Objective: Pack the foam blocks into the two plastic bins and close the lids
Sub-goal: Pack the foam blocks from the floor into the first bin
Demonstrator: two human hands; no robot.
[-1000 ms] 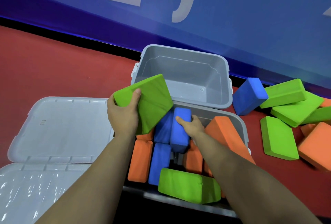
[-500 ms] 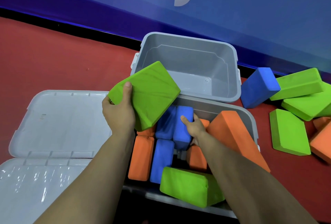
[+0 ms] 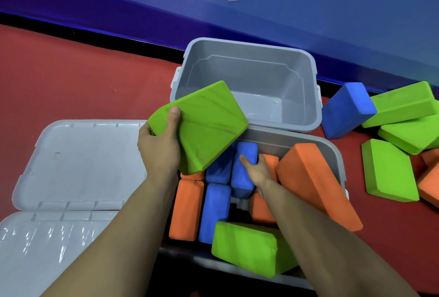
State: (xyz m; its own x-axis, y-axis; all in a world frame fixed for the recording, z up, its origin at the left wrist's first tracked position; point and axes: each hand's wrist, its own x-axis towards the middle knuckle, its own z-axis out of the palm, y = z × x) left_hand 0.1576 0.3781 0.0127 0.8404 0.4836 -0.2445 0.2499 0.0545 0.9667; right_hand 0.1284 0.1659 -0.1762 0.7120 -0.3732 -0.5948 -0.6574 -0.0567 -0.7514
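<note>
Fingers of the left hand are clamped on a green foam block, thumb laid across its top face near one corner; the block is tilted and held in the air over the far left corner of the near bin. Right hand reaches down into the near bin, thumb and fingers closed round an upright blue block standing near the bin's middle.

Contents of the near bin: orange and blue blocks stand on end in rows along its left part, among them an orange block and a second blue block side by side. A large orange block leans tilted against the bin's right wall, its lower end over the rim. Another green block lies across the bin's near edge.

Just beyond the near bin, touching its far rim, sits a second grey bin, nothing in it. Left of the near bin two grey lids lie flat on the red floor. Right of the near bin loose blocks lie in a heap: one blue block, several green blocks and orange ones at the frame edge. Beyond both bins runs a blue wall panel.
</note>
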